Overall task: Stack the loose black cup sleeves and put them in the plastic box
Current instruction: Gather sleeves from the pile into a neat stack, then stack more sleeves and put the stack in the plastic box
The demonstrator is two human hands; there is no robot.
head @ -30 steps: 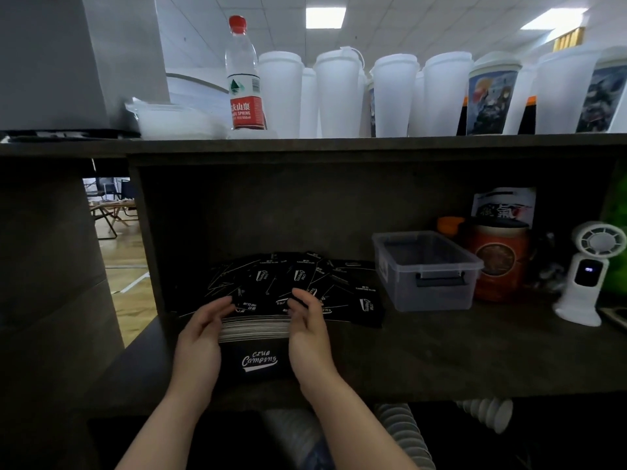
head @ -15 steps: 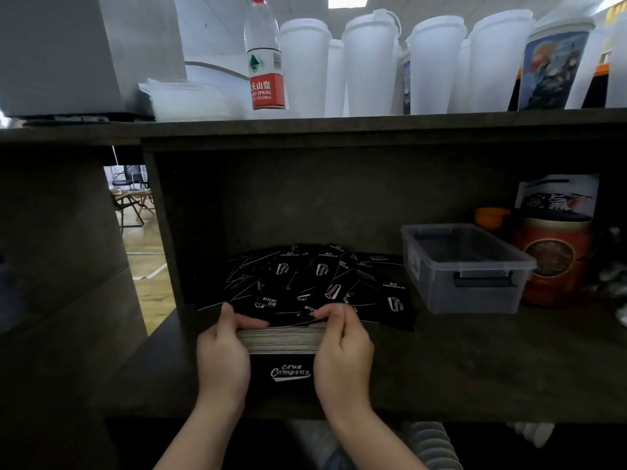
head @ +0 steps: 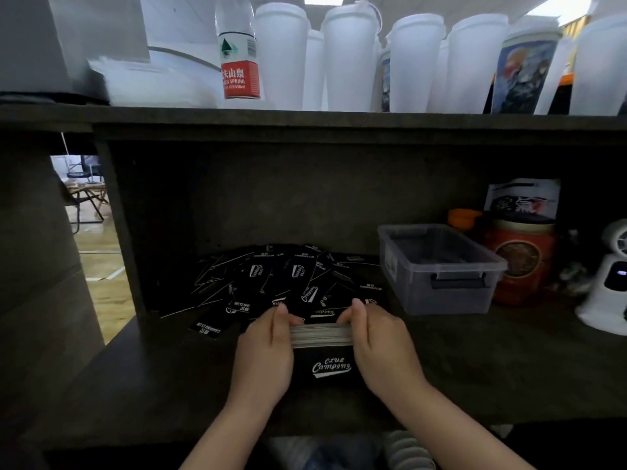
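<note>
Between the fingers: a squared-up stack of black cup sleeves point(head: 321, 354), "Club Camping" logo facing up, pale edges showing at the far end.
Left hand: the left hand point(head: 263, 354) presses the stack's left side, fingers curled round it, fingertips hooked over the far corner.
Right hand: same deal mirrored, the right hand point(head: 383, 347) clamps the right side, fingers point(head: 356, 310) curled over the far edge. So both are gripping the stack, not open.
Just past the fingertips: a messy fan of loose sleeves point(head: 288, 279) lying every which way on the lower shelf point(head: 475, 368), touching or nearly touching the stack's far end.
Off to the right of the right fingers: the clear plastic box point(head: 437, 269), well apart from the stack, and as far as I can see nothing's in it.
Done so far: I'd say a decent chunk is gathered and evened up.
Left to do: plenty tbh. The loose pile needs collecting, and nothing has gone in the box yet.
Rough progress: maybe a third to half, hard to count the loose ones in this dim light.
Beyond the box: red tin point(head: 520, 266) and a little white fan point(head: 607, 283), not involved.
</note>
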